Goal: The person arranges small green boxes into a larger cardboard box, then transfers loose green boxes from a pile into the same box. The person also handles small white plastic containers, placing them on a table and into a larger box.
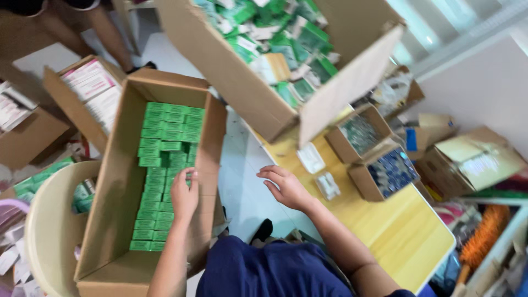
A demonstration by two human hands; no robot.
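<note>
Two hands [184, 192] apart — left inside the carton [118, 181], near its edge.

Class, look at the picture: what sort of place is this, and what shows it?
Probably a packing or stock room: a carton of neat green boxes, a big carton of loose packets, more cartons around.

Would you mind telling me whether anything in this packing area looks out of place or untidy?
The big cardboard box on the yellow table is tipped, its green-and-white packs heaped loosely. By contrast, the green boxes under the left hand lie in neat rows. Two small white packs lie loose on the table near the right hand.
</note>
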